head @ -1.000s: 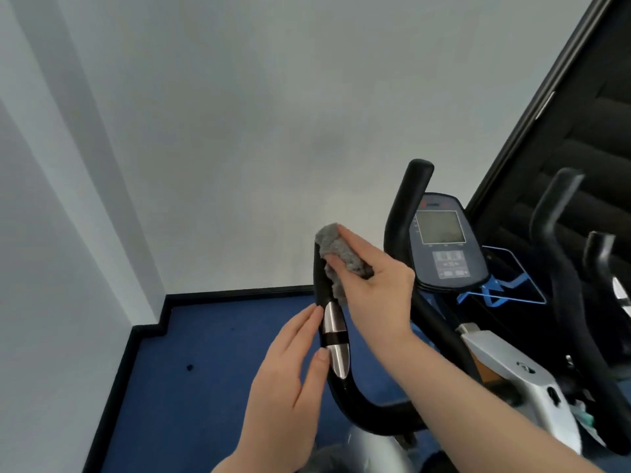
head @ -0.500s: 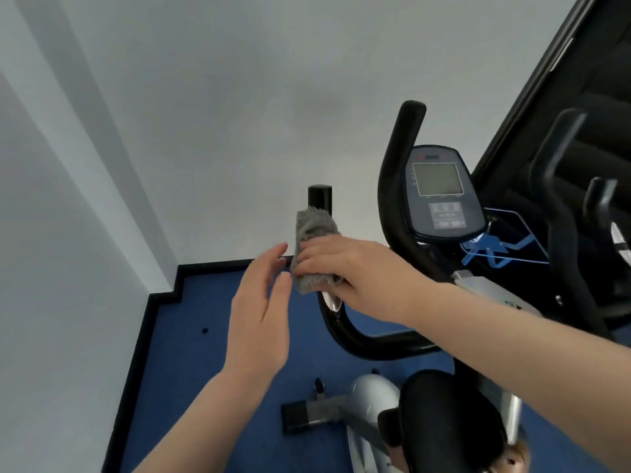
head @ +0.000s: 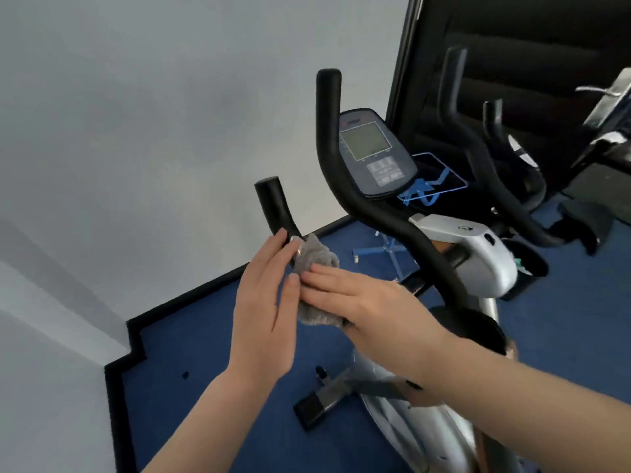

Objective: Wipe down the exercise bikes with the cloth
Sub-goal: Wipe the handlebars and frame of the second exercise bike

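In the head view, much of the near handlebar [head: 273, 206] is hidden: only its rounded black foam end rises above the hands at centre frame, and the stretch below is covered by the cloth [head: 316, 259] and both hands. The cloth is a grey, nubbly, crumpled rag wrapped round that bar, showing above and below the right hand [head: 362, 302], whose fingers lie across it, curled over it and pressing it to the bar; how far they close behind it cannot be seen. The left hand [head: 266, 312] stands edge-on with fingers nearly straight, fingertips against the bar and the cloth's left side, gripping nothing. A small shiny metal patch peeps out at the fingertips. The far handlebar [head: 345, 172] curves smooth and matte black beside the oval console [head: 372, 151], its screen blurred. The bike [head: 478, 254] has a glossy silver body, cut off at the lower edge; a second bike at upper right is dim and blurred.
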A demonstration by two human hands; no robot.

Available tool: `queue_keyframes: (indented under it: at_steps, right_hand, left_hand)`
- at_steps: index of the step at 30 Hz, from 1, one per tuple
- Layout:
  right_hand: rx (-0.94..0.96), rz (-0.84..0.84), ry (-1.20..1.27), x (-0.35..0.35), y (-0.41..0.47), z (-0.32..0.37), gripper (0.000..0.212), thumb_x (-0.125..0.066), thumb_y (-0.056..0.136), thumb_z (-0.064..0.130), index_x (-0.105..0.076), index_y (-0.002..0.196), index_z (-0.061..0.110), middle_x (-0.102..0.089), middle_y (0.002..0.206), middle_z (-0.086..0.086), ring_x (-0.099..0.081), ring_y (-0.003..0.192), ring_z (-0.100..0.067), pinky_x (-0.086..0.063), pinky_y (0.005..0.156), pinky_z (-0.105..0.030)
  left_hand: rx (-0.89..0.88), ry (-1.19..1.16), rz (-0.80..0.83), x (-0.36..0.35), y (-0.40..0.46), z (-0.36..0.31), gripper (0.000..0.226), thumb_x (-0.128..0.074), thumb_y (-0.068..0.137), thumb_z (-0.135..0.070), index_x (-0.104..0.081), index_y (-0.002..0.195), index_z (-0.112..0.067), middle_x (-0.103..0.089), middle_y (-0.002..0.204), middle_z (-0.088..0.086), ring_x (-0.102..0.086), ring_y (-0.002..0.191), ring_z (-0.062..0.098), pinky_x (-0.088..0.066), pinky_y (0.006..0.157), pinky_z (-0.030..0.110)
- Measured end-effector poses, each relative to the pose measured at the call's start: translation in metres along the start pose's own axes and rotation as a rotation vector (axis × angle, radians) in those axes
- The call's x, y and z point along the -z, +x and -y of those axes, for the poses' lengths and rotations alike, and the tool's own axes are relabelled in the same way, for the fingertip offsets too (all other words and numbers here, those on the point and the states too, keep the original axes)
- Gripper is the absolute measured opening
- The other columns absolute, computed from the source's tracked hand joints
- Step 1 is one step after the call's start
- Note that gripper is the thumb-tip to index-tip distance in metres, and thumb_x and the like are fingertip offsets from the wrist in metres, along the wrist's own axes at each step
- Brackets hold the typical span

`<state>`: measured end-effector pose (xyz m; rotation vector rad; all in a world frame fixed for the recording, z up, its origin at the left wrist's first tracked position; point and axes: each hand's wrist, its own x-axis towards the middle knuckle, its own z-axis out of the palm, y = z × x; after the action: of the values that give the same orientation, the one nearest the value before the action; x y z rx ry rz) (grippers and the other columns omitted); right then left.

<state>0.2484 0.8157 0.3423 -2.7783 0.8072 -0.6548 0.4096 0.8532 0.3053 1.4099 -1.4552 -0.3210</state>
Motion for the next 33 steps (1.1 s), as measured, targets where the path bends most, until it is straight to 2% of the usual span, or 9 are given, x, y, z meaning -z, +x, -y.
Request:
queue_keyframes:
  at_steps: [4,6,8,10,13,17,21,27,33]
  right_hand:
    - [-0.440,0.054,-0.219,-0.008,-0.008,0.024,0.059,-0.053,0.094,0.036,-0.033,0.145,0.015,-0.052,0.139,-0.002,-0.066,0.099,-0.021,-0.057,0.071,-0.034]
    - [-0.500,0.002,-0.319,-0.012,-0.013,0.041,0.059,-0.059,0.087,0.045,-0.050,0.135,0.012,-0.065,0.124,-0.003,-0.069,0.092,-0.013,-0.056,0.064,-0.024]
    - [-0.560,-0.101,-0.293,-0.013,-0.012,0.058,0.056,-0.048,0.087,0.052,-0.060,0.126,0.012,-0.069,0.117,-0.001,-0.068,0.099,-0.010,-0.055,0.071,-0.020]
    - [-0.598,-0.131,-0.224,-0.009,-0.012,0.062,0.055,-0.038,0.090,0.050,-0.061,0.125,0.013,-0.067,0.120,0.000,-0.064,0.108,-0.012,-0.053,0.083,-0.022]
    - [-0.640,-0.060,-0.038,0.001,-0.012,0.048,0.036,-0.051,0.093,0.037,-0.062,0.120,0.016,-0.066,0.118,0.002,-0.060,0.108,-0.016,-0.052,0.088,-0.034]
    - [-0.597,0.113,-0.100,0.015,-0.022,0.028,0.021,-0.057,0.087,0.029,-0.063,0.106,0.025,-0.063,0.110,0.011,-0.058,0.103,-0.014,-0.052,0.079,-0.035]
    - [-0.672,0.157,-0.053,0.033,-0.032,0.004,0.038,-0.064,0.082,0.022,-0.064,0.117,0.036,-0.057,0.130,0.020,-0.051,0.121,-0.010,-0.047,0.094,-0.033]
    - [-0.728,0.128,0.060,0.035,-0.023,-0.017,0.035,-0.068,0.071,0.015,-0.073,0.100,0.034,-0.066,0.113,0.015,-0.060,0.104,-0.013,-0.053,0.086,-0.033]
    - [-0.737,0.181,-0.036,0.053,-0.019,-0.043,0.037,-0.067,0.074,0.013,-0.071,0.105,0.033,-0.067,0.111,0.006,-0.057,0.108,-0.019,-0.051,0.090,-0.038]
  left_hand:
    - [-0.101,0.039,0.110,0.001,0.004,0.009,0.043,-0.031,0.098,-0.033,-0.047,0.137,-0.023,-0.028,0.154,-0.010,-0.015,0.145,0.009,-0.020,0.116,0.042]
    - [-0.134,0.060,0.135,-0.003,0.007,0.010,0.043,-0.029,0.098,-0.032,-0.047,0.137,-0.023,-0.025,0.155,-0.009,-0.008,0.146,0.010,-0.016,0.117,0.041]
    - [-0.137,0.022,0.150,-0.007,0.007,0.009,0.043,-0.026,0.098,-0.029,-0.047,0.135,-0.023,-0.024,0.156,-0.006,-0.005,0.147,0.012,-0.012,0.118,0.039]
    - [-0.117,-0.034,0.147,-0.011,0.007,0.006,0.043,-0.024,0.098,-0.028,-0.047,0.134,-0.024,-0.023,0.156,-0.006,-0.002,0.147,0.013,-0.009,0.119,0.034]
    - [-0.097,-0.024,0.123,-0.017,0.006,0.005,0.042,-0.028,0.098,-0.025,-0.051,0.133,-0.021,-0.021,0.157,-0.005,0.000,0.147,0.013,-0.006,0.118,0.027]
    - [-0.052,0.017,0.102,-0.025,0.000,0.001,0.039,-0.038,0.096,-0.018,-0.052,0.132,-0.023,-0.017,0.158,-0.010,0.002,0.147,0.011,-0.011,0.118,0.042]
    - [-0.026,0.032,0.058,-0.032,-0.004,-0.006,0.037,-0.042,0.095,-0.013,-0.056,0.127,-0.025,-0.017,0.158,-0.010,0.003,0.147,0.010,-0.008,0.116,0.034]
    - [0.020,0.095,0.046,-0.036,-0.011,-0.017,0.035,-0.046,0.095,-0.010,-0.055,0.126,-0.023,-0.016,0.158,-0.007,0.003,0.146,0.009,-0.006,0.116,0.028]
    - [0.064,0.191,0.093,-0.031,-0.021,-0.026,0.042,-0.048,0.094,-0.016,-0.048,0.135,-0.027,-0.011,0.158,-0.013,0.006,0.145,0.002,-0.006,0.116,0.033]
